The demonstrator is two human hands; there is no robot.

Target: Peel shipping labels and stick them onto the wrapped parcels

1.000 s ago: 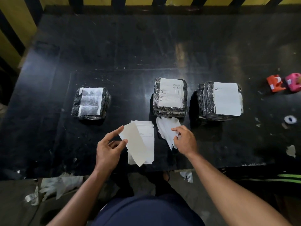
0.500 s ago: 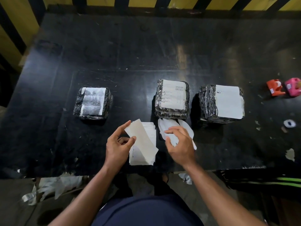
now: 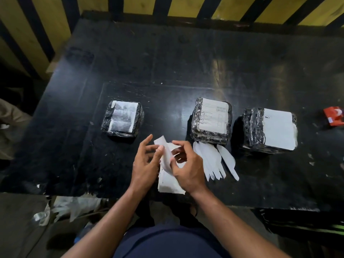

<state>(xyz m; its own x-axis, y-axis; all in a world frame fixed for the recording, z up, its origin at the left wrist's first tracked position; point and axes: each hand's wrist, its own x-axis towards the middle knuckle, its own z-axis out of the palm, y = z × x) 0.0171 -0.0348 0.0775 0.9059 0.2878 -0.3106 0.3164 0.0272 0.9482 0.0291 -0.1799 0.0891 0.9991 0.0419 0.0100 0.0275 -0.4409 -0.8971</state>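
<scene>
Hands, left [image 3: 147,164] and right [image 3: 188,170], pinch a white paper shipping label [image 3: 164,153] between them near the surface's [image 3: 167,62] front edge, long axis running near-to-far, with the black-wrapped left parcel [image 3: 122,119] far-left, nearer the left hand.

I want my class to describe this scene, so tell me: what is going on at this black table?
A person is labelling parcels. Both hands, the left hand and the right hand, hold one white label sheet above a small stack of label sheets at the table's near edge, apparently starting to peel it. Three black-wrapped parcels sit in a row beyond: the left parcel, the middle parcel and the right parcel, each with paper already on top. Loose backing strips lie beside the stack.
</scene>
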